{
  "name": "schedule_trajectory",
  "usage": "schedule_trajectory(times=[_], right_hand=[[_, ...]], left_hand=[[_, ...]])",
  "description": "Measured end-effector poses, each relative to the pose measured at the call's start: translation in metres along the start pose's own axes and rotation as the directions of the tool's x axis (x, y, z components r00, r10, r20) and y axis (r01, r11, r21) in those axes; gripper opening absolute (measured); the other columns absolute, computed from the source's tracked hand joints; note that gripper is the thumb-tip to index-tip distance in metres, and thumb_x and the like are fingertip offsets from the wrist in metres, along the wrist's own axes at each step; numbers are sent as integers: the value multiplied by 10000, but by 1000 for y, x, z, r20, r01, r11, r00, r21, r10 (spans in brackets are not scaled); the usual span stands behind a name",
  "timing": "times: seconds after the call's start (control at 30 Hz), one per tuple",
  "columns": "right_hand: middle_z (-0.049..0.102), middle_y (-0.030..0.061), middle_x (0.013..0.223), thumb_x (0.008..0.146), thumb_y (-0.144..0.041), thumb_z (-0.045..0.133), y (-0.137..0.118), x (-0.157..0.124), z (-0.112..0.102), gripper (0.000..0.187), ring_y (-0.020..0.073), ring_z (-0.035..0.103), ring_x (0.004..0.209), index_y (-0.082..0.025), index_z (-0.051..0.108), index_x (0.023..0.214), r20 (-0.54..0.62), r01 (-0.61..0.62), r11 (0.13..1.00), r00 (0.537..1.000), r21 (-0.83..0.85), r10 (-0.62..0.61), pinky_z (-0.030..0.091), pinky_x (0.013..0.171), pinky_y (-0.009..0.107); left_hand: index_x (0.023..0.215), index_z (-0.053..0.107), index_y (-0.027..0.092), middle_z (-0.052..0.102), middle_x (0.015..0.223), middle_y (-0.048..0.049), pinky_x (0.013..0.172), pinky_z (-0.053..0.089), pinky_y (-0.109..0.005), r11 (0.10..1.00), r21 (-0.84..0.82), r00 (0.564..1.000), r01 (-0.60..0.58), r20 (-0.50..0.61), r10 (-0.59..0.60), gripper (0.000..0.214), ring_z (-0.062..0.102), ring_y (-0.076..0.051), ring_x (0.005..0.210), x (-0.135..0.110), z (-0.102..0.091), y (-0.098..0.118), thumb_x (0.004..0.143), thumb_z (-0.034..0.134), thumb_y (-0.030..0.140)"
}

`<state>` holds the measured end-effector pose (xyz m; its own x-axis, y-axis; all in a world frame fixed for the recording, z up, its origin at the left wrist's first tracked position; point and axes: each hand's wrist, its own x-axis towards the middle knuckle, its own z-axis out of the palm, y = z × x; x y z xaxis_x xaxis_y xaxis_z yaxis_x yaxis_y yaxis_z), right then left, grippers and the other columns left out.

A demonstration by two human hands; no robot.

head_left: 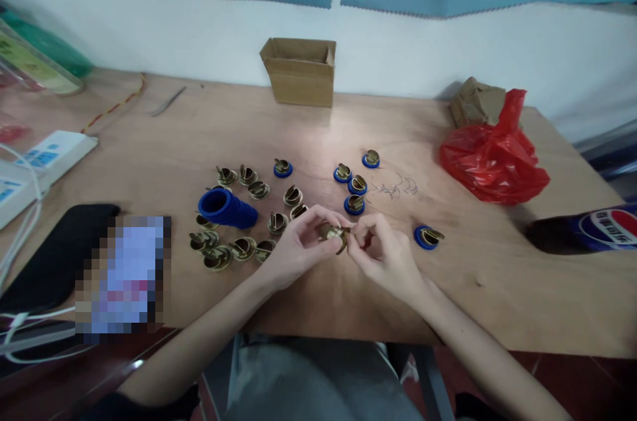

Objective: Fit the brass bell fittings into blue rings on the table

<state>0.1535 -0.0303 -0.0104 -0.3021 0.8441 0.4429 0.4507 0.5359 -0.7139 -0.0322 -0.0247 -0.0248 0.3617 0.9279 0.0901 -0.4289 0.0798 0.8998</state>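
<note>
I see the counter carrying brass parts, a blue ring stack, a box, a red bag, a phone.

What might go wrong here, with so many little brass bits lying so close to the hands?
The brass piece is pinched only by the fingertips of the left hand and right hand; it could slip and drop. A forearm might sweep the loose brass pieces off the table. The thin wire clips look easy to scatter or lose.
</note>
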Motion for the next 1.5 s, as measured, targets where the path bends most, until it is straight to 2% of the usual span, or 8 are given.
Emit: schedule_trajectory(times=[0.3,0.53,0.77,0.93,1.1,1.27,1.33,1.5], right_hand=[[443,-82,641,920,-211,597,-1,3,-7,166,81,444,506,-234,448,850,21,-172,980,985,101,171,335,466,207],[428,-83,609,925,-246,600,3,7,-15,133,94,417,503,-231,484,861,-109,-232,960,962,157,251,333,482,227],[460,-71,640,902,-225,625,1,6,-17,132,88,429,524,-220,524,817,140,-168,980,978,110,152,346,498,224],[497,-64,678,893,-210,647,5,3,-12,143,98,465,567,-212,521,825,389,-61,996,918,-59,79,357,548,230],[599,-11,724,969,-206,564,15,0,-6,165,142,555,623,-206,505,815,398,64,974,917,-219,29,372,579,254],[635,4,750,998,-260,560,15,1,-10,158,148,593,640,-201,530,855,384,38,964,921,-263,68,383,593,255],[632,-3,733,994,-282,569,14,3,-11,186,144,592,629,-204,524,831,387,23,961,918,-277,90,375,586,255],[633,-12,716,962,-305,604,10,5,-12,186,143,582,619,-211,522,825,402,8,959,909,-283,111,363,580,258]], left_hand=[[963,614,193,726,1058,-64,908,546,-323,986,152,997,-70,-32,76,210,685,-191,1046,0,3,3,832,778,184],[1191,571,237,695,1155,-65,963,559,-363,747,632,975,-205,67,211,409,693,-208,1089,-9,4,-8,833,742,139],[1356,435,257,612,1318,-92,1026,541,-441,647,747,988,-153,133,80,576,651,-244,1194,-9,1,-16,850,670,113],[1366,426,249,590,1297,-106,1039,521,-469,572,798,981,-189,172,84,616,602,-268,1222,-7,-1,-16,816,616,46],[1383,433,233,570,1333,-143,1078,487,-498,415,863,956,-289,241,165,598,563,-301,1282,-6,1,-11,840,663,135],[1424,451,253,579,1379,-145,1112,447,-530,225,883,870,-411,306,388,665,537,-337,1324,-17,2,18,811,685,143],[1426,484,281,582,1394,-124,1110,445,-532,153,929,828,-338,216,517,673,543,-339,1312,-27,-3,36,807,710,146],[1388,560,304,550,1473,-83,1157,320,-622,45,990,697,132,-125,706,602,470,-385,1374,-47,-27,72,826,759,219]])
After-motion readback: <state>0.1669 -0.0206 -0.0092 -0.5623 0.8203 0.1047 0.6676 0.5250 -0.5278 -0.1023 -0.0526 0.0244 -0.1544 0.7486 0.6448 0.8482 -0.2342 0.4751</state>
